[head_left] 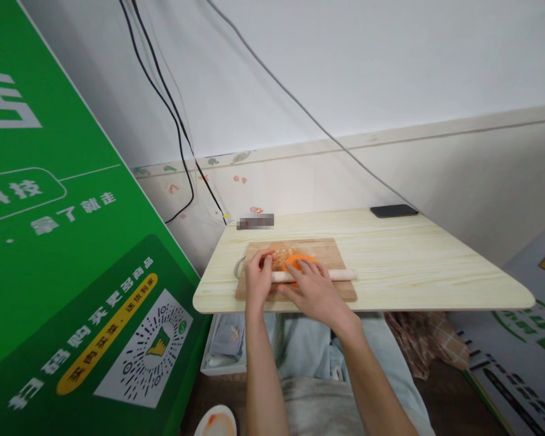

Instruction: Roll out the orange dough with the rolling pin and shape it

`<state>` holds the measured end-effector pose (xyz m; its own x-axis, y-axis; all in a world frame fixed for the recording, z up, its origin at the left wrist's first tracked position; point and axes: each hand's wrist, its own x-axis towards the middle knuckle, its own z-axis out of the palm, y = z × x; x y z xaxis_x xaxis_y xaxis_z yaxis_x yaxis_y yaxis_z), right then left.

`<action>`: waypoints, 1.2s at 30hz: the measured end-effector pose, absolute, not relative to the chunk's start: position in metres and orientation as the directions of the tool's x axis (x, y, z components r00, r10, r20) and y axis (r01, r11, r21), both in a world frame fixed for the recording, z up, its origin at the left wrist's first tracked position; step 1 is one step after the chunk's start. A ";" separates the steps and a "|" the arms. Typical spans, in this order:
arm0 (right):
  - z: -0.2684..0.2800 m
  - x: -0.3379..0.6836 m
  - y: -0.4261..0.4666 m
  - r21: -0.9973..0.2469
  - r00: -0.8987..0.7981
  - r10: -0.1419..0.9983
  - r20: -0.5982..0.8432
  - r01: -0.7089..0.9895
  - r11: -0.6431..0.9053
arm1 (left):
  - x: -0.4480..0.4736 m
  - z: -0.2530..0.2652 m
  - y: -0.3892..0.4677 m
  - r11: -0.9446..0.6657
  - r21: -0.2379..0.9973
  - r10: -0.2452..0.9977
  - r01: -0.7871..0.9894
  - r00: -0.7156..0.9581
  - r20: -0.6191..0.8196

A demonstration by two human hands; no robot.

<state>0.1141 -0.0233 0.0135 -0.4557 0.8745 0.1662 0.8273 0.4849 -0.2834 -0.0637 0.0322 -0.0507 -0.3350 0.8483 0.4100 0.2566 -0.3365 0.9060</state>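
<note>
A pale wooden rolling pin (344, 275) lies crosswise over a flattened piece of orange dough (295, 261) on a wooden cutting board (340, 295). My left hand (258, 277) is at the pin's left end, its fingers curled in around it; the hand hides that end. My right hand (312, 289) rests over the pin right of the middle, palm down, with fingers stretched and spread toward the dough. Part of the dough is hidden beneath this hand and the pin. Orange smears and flour-like traces mark the board left of the dough.
The board lies on a light wood-grain table (427, 266), near its front edge. Toward the back are a black phone (393, 211) and a blurred dark object (255, 221). A green panel (95, 242) stands left. Below are a white box (224, 345) and a stained dish (217, 422).
</note>
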 end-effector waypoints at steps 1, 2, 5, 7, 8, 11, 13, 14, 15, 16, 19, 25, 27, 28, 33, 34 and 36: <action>0.013 0.114 -0.023 -0.286 -0.454 0.875 0.166 0.827 0.483 | -0.064 -0.051 0.032 -0.337 0.906 0.848 0.256 -0.335 0.410; 0.012 0.114 -0.023 -0.286 -0.452 0.876 0.167 0.829 0.482 | -0.063 -0.051 0.032 -0.338 0.906 0.848 0.254 -0.336 0.411; 0.008 0.112 -0.020 -0.271 -0.446 0.877 0.181 0.834 0.480 | -0.063 -0.050 0.032 -0.345 0.906 0.846 0.247 -0.337 0.414; 0.006 0.109 -0.017 -0.255 -0.431 0.880 0.200 0.844 0.472 | -0.062 -0.050 0.032 -0.343 0.907 0.846 0.244 -0.339 0.411; 0.004 0.108 -0.015 -0.248 -0.417 0.884 0.212 0.852 0.462 | -0.062 -0.050 0.032 -0.340 0.909 0.847 0.242 -0.341 0.407; 0.002 0.104 -0.011 -0.240 -0.377 0.896 0.234 0.871 0.429 | -0.061 -0.049 0.032 -0.329 0.915 0.851 0.233 -0.347 0.394; 0.003 0.103 -0.011 -0.247 -0.375 0.898 0.232 0.870 0.427 | -0.061 -0.049 0.032 -0.326 0.917 0.852 0.231 -0.348 0.390; 0.003 0.103 -0.011 -0.251 -0.381 0.895 0.230 0.866 0.433 | -0.061 -0.049 0.032 -0.325 0.917 0.853 0.232 -0.348 0.390; 0.004 0.104 -0.012 -0.255 -0.391 0.892 0.227 0.860 0.442 | -0.061 -0.049 0.032 -0.323 0.917 0.853 0.233 -0.349 0.389; 0.004 0.105 -0.013 -0.261 -0.401 0.888 0.224 0.853 0.451 | -0.062 -0.049 0.032 -0.321 0.918 0.853 0.234 -0.349 0.388; 0.007 0.109 -0.017 -0.277 -0.426 0.879 0.216 0.836 0.473 | -0.062 -0.049 0.032 -0.322 0.917 0.854 0.237 -0.345 0.389; 0.013 0.116 -0.023 -0.305 -0.452 0.876 0.167 0.822 0.482 | -0.062 -0.049 0.031 -0.335 0.912 0.850 0.237 -0.343 0.401; 0.012 0.117 -0.023 -0.304 -0.454 0.874 0.170 0.820 0.485 | -0.062 -0.049 0.031 -0.341 0.908 0.847 0.242 -0.341 0.408; 0.011 0.116 -0.022 -0.300 -0.453 0.874 0.178 0.821 0.486 | -0.062 -0.049 0.031 -0.342 0.907 0.846 0.248 -0.340 0.412; 0.005 0.110 -0.014 -0.261 -0.424 0.879 0.216 0.843 0.471 | -0.063 -0.051 0.033 -0.330 0.911 0.851 0.247 -0.340 0.401; 0.005 0.109 -0.012 -0.249 -0.411 0.885 0.221 0.853 0.458 | -0.063 -0.051 0.034 -0.329 0.912 0.851 0.245 -0.341 0.399; 0.005 0.106 -0.010 -0.232 -0.387 0.894 0.225 0.870 0.435 | -0.064 -0.052 0.034 -0.331 0.911 0.850 0.246 -0.342 0.401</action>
